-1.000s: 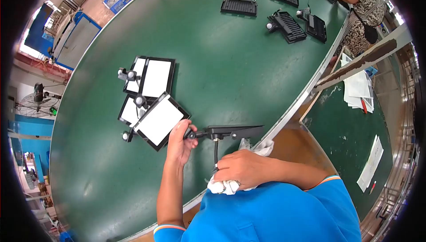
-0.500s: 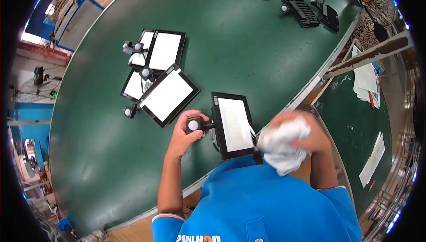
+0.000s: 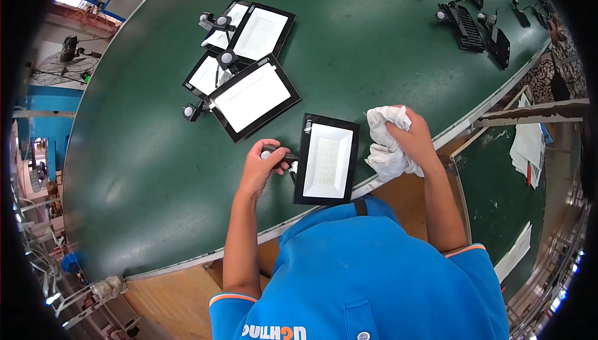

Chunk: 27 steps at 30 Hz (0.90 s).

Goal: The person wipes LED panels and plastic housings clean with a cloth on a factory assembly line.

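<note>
A black-framed floodlight [image 3: 327,160] with a pale glass front rests near the table's edge, right in front of my body. My left hand [image 3: 258,167] is closed round the small black sensor joined to its left side. Bunched in my right hand [image 3: 412,135] is a white cloth [image 3: 384,140], just to the right of the floodlight and apart from it. The cloth hides some of my right fingertips.
Several similar floodlights [image 3: 252,101] with sensors lie overlapping at the upper left of the green table [image 3: 156,172]. More black fixtures [image 3: 464,25] sit at the upper right, near a person in patterned clothing [image 3: 541,77]. Papers [image 3: 526,143] lie on a side table.
My right hand and the cloth have moved away from the floodlight's lower right corner. The floodlight is turned slightly, and the sensor has tilted in my left hand. The camera view has shifted.
</note>
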### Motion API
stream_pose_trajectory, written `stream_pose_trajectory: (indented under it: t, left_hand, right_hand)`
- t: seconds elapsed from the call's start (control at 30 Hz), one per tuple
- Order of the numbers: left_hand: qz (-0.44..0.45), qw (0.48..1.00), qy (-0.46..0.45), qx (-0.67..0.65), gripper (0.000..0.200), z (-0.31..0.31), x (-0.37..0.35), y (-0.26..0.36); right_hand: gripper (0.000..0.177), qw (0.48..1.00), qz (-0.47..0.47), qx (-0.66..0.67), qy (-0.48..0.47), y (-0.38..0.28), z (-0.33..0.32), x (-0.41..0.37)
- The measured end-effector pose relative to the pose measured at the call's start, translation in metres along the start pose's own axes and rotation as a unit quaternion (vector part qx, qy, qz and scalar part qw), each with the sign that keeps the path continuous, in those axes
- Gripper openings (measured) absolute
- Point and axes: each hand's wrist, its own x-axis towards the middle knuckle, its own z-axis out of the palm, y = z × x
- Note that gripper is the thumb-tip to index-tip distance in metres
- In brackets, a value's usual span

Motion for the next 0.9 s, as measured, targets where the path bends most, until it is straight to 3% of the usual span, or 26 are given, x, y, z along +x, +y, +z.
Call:
stream_pose_trajectory:
  t: [0.13, 0.2, 0.3, 0.43, 0.5, 0.63, 0.73, 0.83, 0.9]
  left_hand:
    - [-0.03, 0.993, -0.054, -0.1, 0.026, -0.018, 0.005, -0.008]
    - [-0.04, 0.963, -0.15, -0.222, 0.027, -0.025, 0.007, -0.014]
    - [-0.081, 0.932, -0.191, -0.298, 0.028, -0.028, 0.008, -0.017]
    - [-0.053, 0.976, -0.092, -0.189, 0.028, -0.008, 0.006, -0.025]
    - [-0.005, 0.996, 0.065, -0.067, 0.029, 0.015, 0.004, -0.029]
    - [-0.021, 0.989, 0.141, 0.027, 0.031, 0.042, 0.0, -0.033]
    - [-0.011, 0.99, 0.139, 0.026, 0.033, 0.054, -0.001, -0.045]
    - [-0.005, 0.995, 0.098, -0.021, 0.035, 0.046, 0.001, -0.056]
    - [-0.026, 0.96, -0.02, -0.278, 0.037, 0.041, -0.004, -0.053]
  right_hand:
    - [0.024, 1.0, 0.004, 0.006, -0.002, 0.011, -0.004, 0.002]
    - [0.024, 0.999, 0.024, 0.032, 0.003, 0.017, -0.004, 0.0]
    - [0.023, 0.998, 0.037, 0.044, -0.005, 0.023, -0.003, -0.001]
    - [0.023, 0.999, 0.034, 0.03, 0.003, 0.017, -0.001, -0.002]
    - [0.024, 0.999, 0.026, 0.021, 0.01, 0.015, -0.003, -0.002]
    - [0.025, 0.999, -0.003, 0.01, 0.03, 0.012, -0.002, 0.005]
    - [0.029, 0.999, -0.032, 0.0, 0.032, 0.004, 0.001, 0.016]
    - [0.034, 0.988, -0.071, 0.11, 0.077, -0.009, 0.017, 0.017]
    - [0.04, 0.983, -0.131, 0.071, 0.11, -0.015, 0.036, 0.015]
